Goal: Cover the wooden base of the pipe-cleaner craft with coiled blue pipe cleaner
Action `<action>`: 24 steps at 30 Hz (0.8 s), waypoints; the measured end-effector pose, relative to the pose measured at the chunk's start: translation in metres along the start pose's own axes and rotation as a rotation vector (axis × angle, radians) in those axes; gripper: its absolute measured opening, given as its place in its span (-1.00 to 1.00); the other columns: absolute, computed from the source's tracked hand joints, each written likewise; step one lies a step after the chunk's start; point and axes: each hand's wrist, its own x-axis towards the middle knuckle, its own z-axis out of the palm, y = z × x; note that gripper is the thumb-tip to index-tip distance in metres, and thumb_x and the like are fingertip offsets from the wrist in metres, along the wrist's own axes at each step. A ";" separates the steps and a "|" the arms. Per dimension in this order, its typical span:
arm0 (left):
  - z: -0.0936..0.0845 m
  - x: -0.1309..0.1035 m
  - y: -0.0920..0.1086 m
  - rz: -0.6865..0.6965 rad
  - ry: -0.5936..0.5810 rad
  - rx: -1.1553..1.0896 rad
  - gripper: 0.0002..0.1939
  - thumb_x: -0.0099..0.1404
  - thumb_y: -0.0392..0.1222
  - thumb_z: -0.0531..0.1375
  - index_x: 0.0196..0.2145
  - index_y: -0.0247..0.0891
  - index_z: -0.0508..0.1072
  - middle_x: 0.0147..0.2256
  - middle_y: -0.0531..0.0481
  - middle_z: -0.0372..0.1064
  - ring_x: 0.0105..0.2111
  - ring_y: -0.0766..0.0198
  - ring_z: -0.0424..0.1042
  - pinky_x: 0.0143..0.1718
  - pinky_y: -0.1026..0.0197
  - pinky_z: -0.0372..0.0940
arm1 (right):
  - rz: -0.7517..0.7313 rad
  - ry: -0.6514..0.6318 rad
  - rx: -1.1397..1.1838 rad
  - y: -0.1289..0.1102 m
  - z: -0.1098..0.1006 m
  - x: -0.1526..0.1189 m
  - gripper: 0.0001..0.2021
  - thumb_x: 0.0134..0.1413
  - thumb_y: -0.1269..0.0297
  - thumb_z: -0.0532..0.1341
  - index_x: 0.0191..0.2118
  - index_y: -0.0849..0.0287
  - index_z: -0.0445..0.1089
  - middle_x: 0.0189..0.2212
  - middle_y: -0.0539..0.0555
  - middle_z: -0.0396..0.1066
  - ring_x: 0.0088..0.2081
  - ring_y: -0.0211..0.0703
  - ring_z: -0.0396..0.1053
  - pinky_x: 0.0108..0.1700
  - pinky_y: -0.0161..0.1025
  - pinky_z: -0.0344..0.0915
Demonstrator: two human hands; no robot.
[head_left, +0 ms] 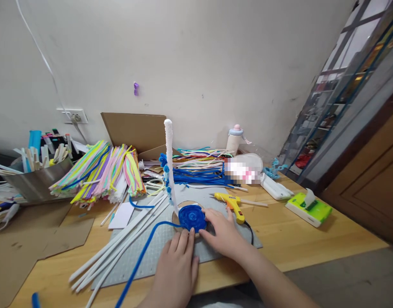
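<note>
A flat spiral coil of blue pipe cleaner point(192, 217) lies on a round cardboard base point(175, 219). Its loose tail point(144, 250) runs off the left side toward the front edge. At the coil's near edge rest the outstretched fingertips of my left hand point(177, 265), palm down. My right hand point(223, 231) touches the right rim of the coil, thumb and fingers apart. Behind the coil's left side rises a white wrapped post point(169, 158), with small blue flowers point(164, 160) along its left side. Under all this is a grey cutting mat point(141, 256).
A yellow glue gun point(233, 203) lies right of the coil. White pipe cleaners point(119, 241) spread to the left. Bundles of coloured pipe cleaners point(96, 171) and blue ones point(199, 176) lie behind. A tissue pack point(308, 209), a bottle point(234, 140) and a metal container point(44, 182) stand around.
</note>
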 end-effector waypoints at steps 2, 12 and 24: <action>0.000 0.000 0.000 0.000 0.001 -0.001 -0.50 0.24 -0.22 0.07 0.15 -0.25 0.26 0.01 -0.05 0.36 -0.03 0.09 0.30 -0.08 0.09 0.25 | 0.003 -0.019 -0.014 0.000 -0.003 0.002 -0.69 0.05 0.25 0.14 -0.04 0.06 0.30 0.02 0.11 0.35 0.08 0.00 0.22 0.19 0.31 -0.47; 0.001 -0.001 0.001 -0.015 -0.005 -0.023 -0.49 0.23 -0.22 0.08 0.15 -0.24 0.25 0.02 -0.05 0.34 -0.03 0.09 0.28 -0.05 0.07 0.24 | -0.217 -0.081 -0.015 -0.009 -0.006 0.049 -0.61 0.21 0.31 -0.01 0.13 -0.10 0.21 0.18 0.01 0.20 0.19 -0.14 0.10 0.24 0.16 -0.39; -0.022 0.001 -0.023 -0.064 -0.122 -0.179 -0.60 0.29 -0.22 0.04 0.08 -0.01 0.33 -0.01 0.04 0.36 -0.02 0.16 0.30 -0.06 0.06 0.20 | -0.274 -0.064 0.007 -0.015 -0.006 0.042 -0.63 0.24 0.38 -0.06 0.08 -0.07 0.26 0.01 -0.01 0.40 0.05 -0.21 0.27 0.24 0.12 -0.38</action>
